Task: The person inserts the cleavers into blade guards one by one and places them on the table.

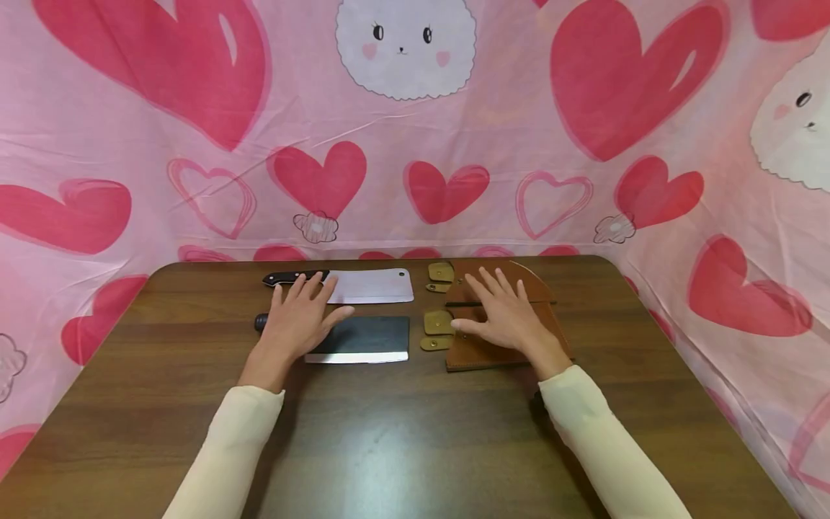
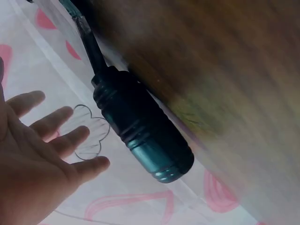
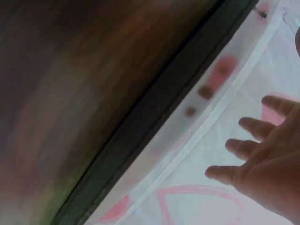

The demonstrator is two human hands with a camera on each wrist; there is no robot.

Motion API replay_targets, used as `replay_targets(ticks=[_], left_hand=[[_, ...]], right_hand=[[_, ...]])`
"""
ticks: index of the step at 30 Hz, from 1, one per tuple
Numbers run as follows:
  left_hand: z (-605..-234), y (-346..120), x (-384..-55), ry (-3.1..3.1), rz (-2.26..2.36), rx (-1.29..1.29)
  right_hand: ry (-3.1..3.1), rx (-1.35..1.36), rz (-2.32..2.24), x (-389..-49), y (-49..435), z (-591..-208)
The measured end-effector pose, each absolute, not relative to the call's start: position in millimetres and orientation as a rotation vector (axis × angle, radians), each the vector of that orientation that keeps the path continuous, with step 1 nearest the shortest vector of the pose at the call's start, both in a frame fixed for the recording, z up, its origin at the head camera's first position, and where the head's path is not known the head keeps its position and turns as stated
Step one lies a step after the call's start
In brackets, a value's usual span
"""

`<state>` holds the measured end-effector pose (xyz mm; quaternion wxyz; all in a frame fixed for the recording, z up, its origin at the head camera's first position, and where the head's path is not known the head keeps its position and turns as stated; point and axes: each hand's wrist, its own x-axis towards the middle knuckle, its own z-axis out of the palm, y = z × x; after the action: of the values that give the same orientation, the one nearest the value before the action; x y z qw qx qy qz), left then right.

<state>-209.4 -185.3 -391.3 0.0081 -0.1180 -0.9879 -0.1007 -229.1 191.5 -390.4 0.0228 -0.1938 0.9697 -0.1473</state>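
Note:
Two cleavers lie one behind the other on the table. The rear cleaver (image 1: 372,285) has a silvery blade and a black riveted handle; the front cleaver (image 1: 379,333) has a dark blade with a bright edge. My left hand (image 1: 297,326) hovers over their handle ends, fingers spread. In the left wrist view, that hand (image 2: 42,159) is apart from the ridged dark handle (image 2: 140,126). Over two brown leather sheaths, the front sheath (image 1: 476,353) and the rear sheath (image 1: 540,287), my right hand (image 1: 509,317) is spread too, holding nothing. A dark sheath edge (image 3: 154,110) crosses the right wrist view.
The brown wooden table (image 1: 363,447) has rounded far corners. Behind and beside it hangs a pink cloth (image 1: 389,158) printed with hearts. Snap straps (image 1: 436,343) stick out leftward from the sheaths, close to the blade ends.

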Motion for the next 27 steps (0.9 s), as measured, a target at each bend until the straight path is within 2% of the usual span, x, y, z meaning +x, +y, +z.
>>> replay_targets(ticks=[15,27], left_hand=[[-394,-206,-206,-3.099,-0.499,-0.513],[-396,-222,-205,-3.119,-0.579,-0.596]], right_hand=[[2.757,-0.700,-0.633,-227,212,-391],[2.707,-0.779,-0.588,-228,217,-392]])
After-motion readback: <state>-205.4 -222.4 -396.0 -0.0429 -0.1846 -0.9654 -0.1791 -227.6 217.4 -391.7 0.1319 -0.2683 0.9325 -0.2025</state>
